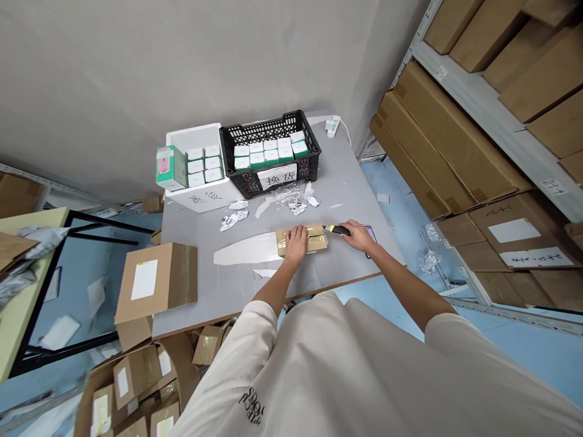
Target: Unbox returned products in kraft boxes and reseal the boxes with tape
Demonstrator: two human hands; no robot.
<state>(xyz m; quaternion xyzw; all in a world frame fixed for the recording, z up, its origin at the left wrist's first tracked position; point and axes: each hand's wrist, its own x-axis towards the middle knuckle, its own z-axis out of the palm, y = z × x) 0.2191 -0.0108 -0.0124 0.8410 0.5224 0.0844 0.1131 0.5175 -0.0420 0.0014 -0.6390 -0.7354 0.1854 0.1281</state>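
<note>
A small brown cardboard box (314, 241), sealed with clear tape, lies on the grey table (346, 182) in front of me. My left hand (296, 241) presses down on the left part of its top, fingers stretched over the cardboard. At the box's right end is a box cutter (337, 229) with a black and yellow handle, gripped in my right hand (358, 237). The cutter's tip meets the right edge of the box; whether the blade is in the tape I cannot tell. A long pale sheet (246, 249) extends left from the box.
Behind are a black plastic crate (268, 182) and a white foam bin (200, 197), both holding white-and-green boxes. Crumpled paper (234, 218) lies before them. A larger carton (155, 279) sits at the table's left edge. A phone (371, 233) is beside my right hand. Shelves of cartons (446, 139) flank the right.
</note>
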